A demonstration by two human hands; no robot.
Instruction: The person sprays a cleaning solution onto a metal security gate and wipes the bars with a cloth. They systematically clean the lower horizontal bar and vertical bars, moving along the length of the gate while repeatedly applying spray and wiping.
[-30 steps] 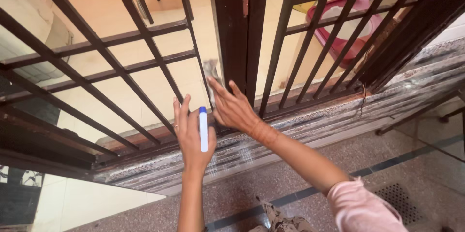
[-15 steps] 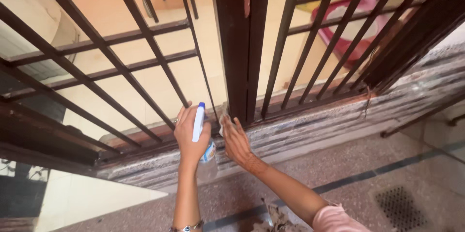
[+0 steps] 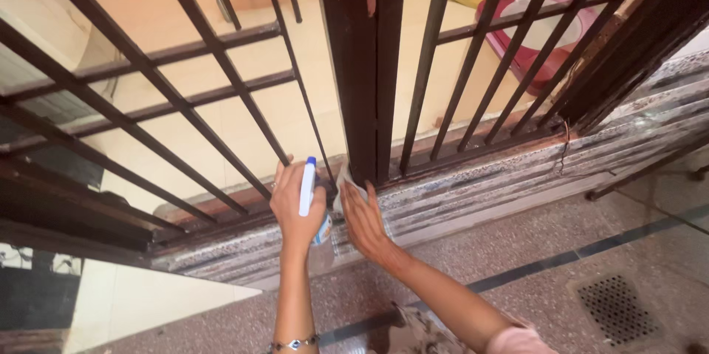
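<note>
Spray bottle (image 3: 310, 195) stays clamped in my left hand (image 3: 295, 210); my right hand (image 3: 363, 219) has slid lower, pressing the cloth (image 3: 344, 180) flat-fingered against the gate (image 3: 362, 66).

My left hand (image 3: 297, 205) hides most of the spray bottle (image 3: 318, 230), my right hand (image 3: 363, 219) covers nearly all the cloth (image 3: 342, 178), and the pink tub (image 3: 543, 25) sits behind bars.

Spray bottle (image 3: 308, 190) is showing white with a blue tip. Gate bars (image 3: 362, 66) are showing dark brown. Floor (image 3: 517, 250) is showing speckled pinkish-grey.
</note>
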